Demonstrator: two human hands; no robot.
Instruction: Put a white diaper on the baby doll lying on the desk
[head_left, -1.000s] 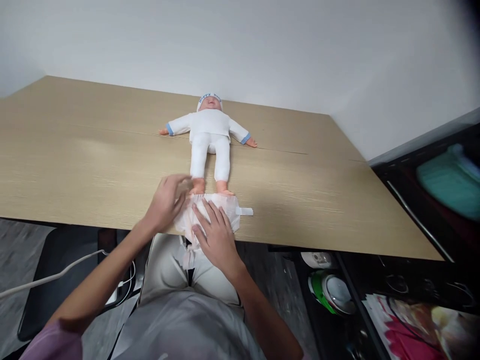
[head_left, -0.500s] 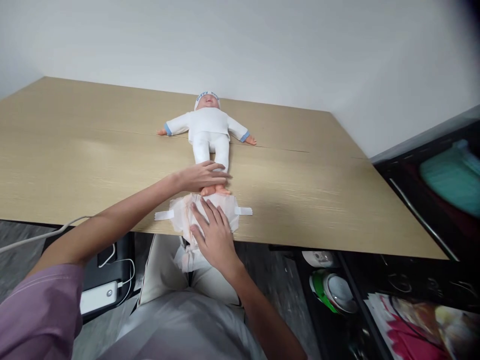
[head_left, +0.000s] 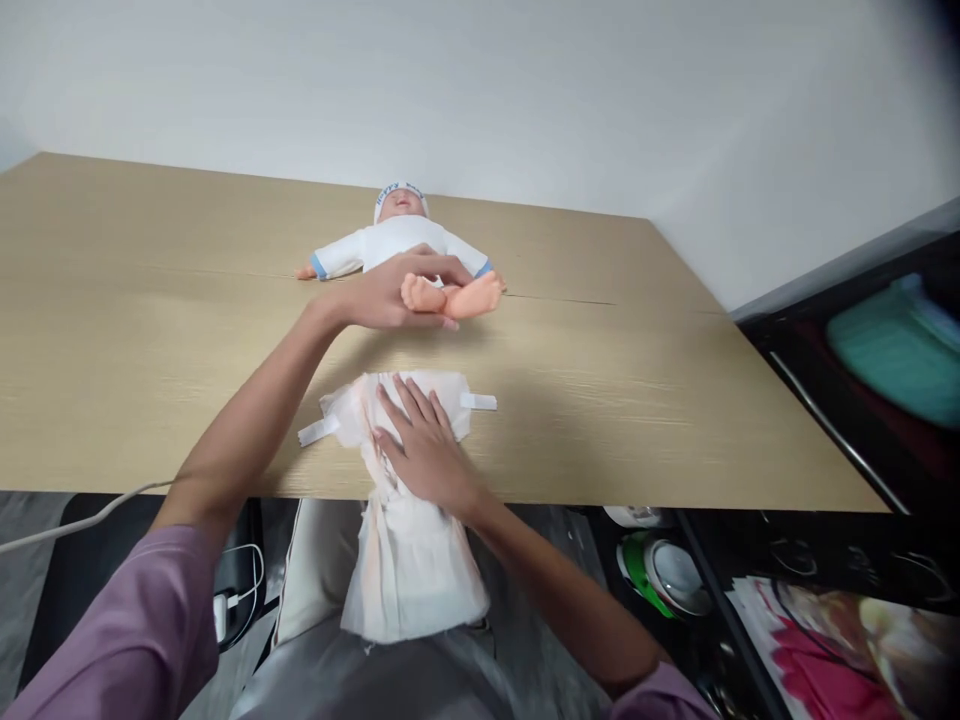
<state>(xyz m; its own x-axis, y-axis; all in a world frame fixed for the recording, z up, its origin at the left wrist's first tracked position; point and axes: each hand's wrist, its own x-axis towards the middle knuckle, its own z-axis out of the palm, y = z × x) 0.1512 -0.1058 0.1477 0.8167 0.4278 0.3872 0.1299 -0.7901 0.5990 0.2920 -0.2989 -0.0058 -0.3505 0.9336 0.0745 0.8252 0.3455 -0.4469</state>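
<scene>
The left hand [head_left: 390, 295] grips the 2 ankles of the doll [head_left: 397, 245], lifting its legs; the doll lies lengthwise, head away. The right hand [head_left: 420, 450] presses flat and open on the diaper [head_left: 409, 540], just nearer than the left.
</scene>
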